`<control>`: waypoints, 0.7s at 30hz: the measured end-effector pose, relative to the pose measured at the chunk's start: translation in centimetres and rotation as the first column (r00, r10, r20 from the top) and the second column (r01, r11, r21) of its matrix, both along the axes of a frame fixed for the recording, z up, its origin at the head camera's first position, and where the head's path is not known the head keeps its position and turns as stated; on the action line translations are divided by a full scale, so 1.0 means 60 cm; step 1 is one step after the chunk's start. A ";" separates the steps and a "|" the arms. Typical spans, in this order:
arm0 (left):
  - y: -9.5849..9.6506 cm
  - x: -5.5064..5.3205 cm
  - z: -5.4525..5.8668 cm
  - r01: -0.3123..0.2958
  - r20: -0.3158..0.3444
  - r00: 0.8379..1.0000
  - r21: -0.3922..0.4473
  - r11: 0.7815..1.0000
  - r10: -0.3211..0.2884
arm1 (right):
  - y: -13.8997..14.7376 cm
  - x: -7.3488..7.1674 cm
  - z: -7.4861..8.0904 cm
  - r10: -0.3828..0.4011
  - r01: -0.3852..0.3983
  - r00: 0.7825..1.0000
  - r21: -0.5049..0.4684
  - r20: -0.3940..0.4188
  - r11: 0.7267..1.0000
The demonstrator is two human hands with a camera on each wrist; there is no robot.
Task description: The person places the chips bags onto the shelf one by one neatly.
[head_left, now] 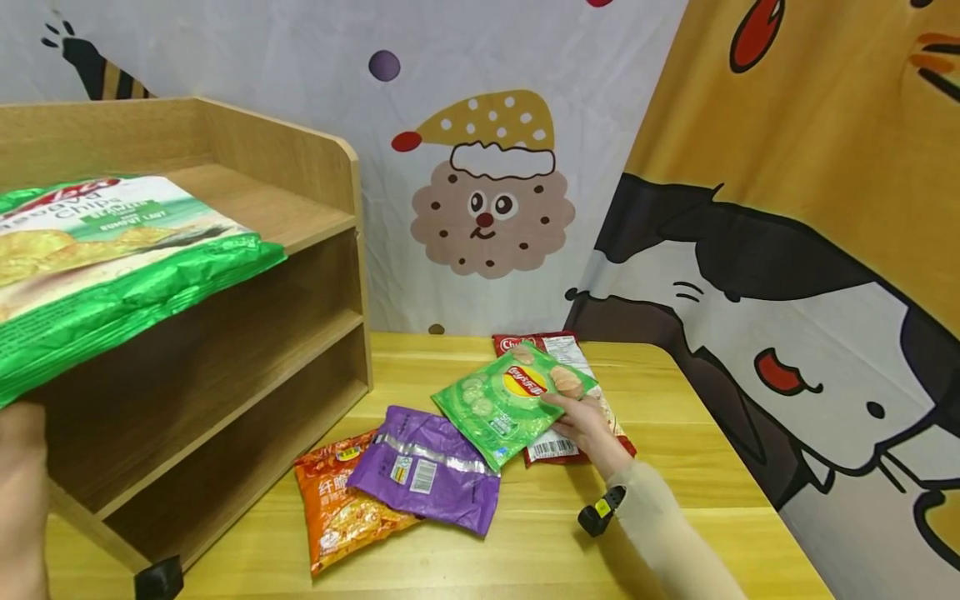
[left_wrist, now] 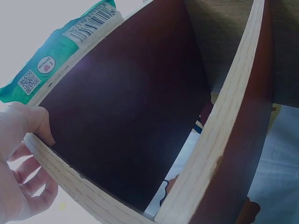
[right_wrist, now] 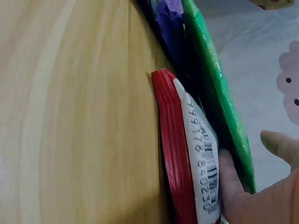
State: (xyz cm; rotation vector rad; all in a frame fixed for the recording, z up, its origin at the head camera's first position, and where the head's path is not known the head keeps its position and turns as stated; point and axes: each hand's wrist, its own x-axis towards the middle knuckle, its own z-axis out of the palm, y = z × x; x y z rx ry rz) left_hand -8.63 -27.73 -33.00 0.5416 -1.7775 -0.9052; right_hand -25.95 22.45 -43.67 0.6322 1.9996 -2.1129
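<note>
At the left edge of the head view, my left hand (head_left: 21, 500) is partly cut off. The left wrist view shows that hand (left_wrist: 23, 154) gripping the edge of a wooden shelf unit (left_wrist: 79, 179), thumb on one side and fingers curled on the other. A green and white bag of cassava chips (head_left: 112, 258) lies on the unit beside it. My right hand (head_left: 588, 421) is at the right corner of a green Lay's chip bag (head_left: 487, 408). Its fingers (right_wrist: 229, 175) reach between this bag and a red and white bag (right_wrist: 203, 158) underneath; the thumb stands apart.
A purple snack bag (head_left: 427, 475) overlaps an orange snack bag (head_left: 348, 508) on the wooden table (head_left: 637, 375), in front of the shelf unit's lower compartments. A printed curtain (head_left: 480, 300) hangs behind the table and along its right side.
</note>
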 end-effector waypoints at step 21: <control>0.010 0.004 0.006 -0.027 0.027 0.999 0.011 1.000 0.027 | -0.016 -0.007 -0.015 -0.110 0.101 0.989 -0.087 -0.099 0.991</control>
